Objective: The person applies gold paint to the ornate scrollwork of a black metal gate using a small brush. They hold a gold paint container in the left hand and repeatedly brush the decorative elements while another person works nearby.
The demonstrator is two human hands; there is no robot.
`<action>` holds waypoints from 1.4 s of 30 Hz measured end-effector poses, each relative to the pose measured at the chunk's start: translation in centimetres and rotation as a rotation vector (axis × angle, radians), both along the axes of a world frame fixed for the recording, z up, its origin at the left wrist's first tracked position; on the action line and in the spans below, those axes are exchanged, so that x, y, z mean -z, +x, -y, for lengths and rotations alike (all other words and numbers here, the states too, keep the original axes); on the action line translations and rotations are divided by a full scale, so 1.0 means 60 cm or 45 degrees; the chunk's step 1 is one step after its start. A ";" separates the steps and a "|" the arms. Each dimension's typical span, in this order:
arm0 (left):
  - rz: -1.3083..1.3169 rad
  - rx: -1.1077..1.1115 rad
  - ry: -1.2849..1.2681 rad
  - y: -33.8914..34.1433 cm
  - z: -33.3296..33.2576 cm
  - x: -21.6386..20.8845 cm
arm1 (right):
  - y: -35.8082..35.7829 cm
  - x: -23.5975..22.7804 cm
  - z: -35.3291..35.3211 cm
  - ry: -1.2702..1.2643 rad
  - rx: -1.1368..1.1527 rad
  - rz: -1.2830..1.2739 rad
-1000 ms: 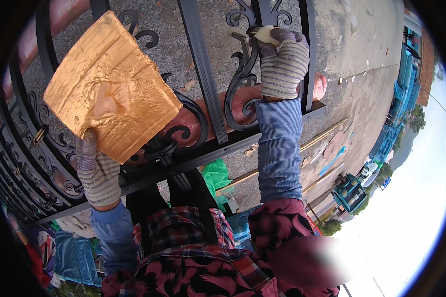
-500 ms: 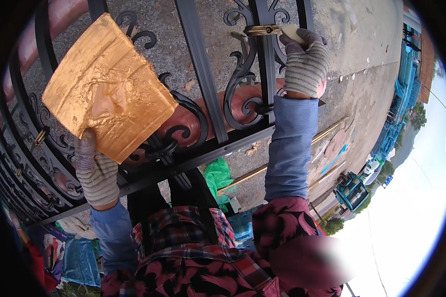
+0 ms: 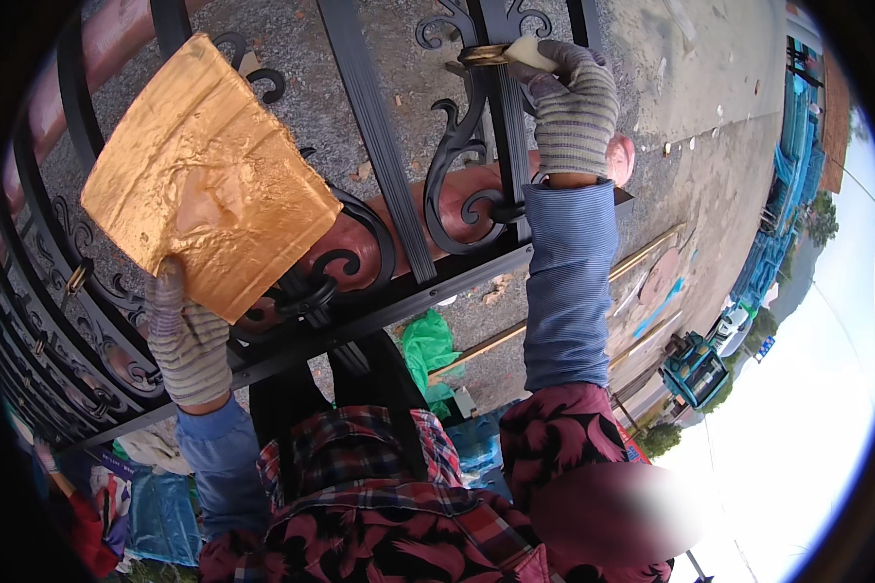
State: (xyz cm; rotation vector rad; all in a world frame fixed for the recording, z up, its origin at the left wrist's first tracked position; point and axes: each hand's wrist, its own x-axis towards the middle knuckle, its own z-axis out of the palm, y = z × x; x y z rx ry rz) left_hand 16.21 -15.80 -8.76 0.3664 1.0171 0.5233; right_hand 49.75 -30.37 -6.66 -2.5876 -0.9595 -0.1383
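A curved piece of cardboard, coated in gold paint with a wet-looking puddle near its middle, is gripped at its lower edge by my gloved left hand, thumb on top. My right hand, in a striped knit glove, pinches a small pale sponge-like pad. This pad touches the right end of a gold collar around an upright of the black metal fence panel. Scrolls curl on both sides of that upright.
Reddish pipes run beneath the panel. Green plastic and a long wooden strip lie on the ground beyond its lower rail. Another person's red sleeve shows at lower left. A blue-green vehicle stands far right.
My right hand and the pad have shifted left and slightly up, onto the collar's right end. The fence appears a little further left in view; my left hand still holds the cardboard.
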 end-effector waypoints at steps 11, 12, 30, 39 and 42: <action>0.006 0.048 0.042 0.010 0.017 -0.021 | 0.056 0.032 0.025 0.044 0.133 -0.118; 0.005 0.037 0.041 0.008 0.016 -0.018 | 0.054 0.020 0.018 0.138 0.213 -0.232; 0.292 -0.072 -0.095 -0.042 0.093 -0.033 | -0.224 -0.119 0.019 0.491 -0.190 -0.725; 0.425 -0.142 0.006 -0.126 0.186 -0.079 | -0.409 -0.130 0.013 0.026 -0.846 -0.145; 0.411 -0.180 -0.010 -0.164 0.219 -0.090 | -0.447 -0.156 0.022 0.041 -0.854 -0.079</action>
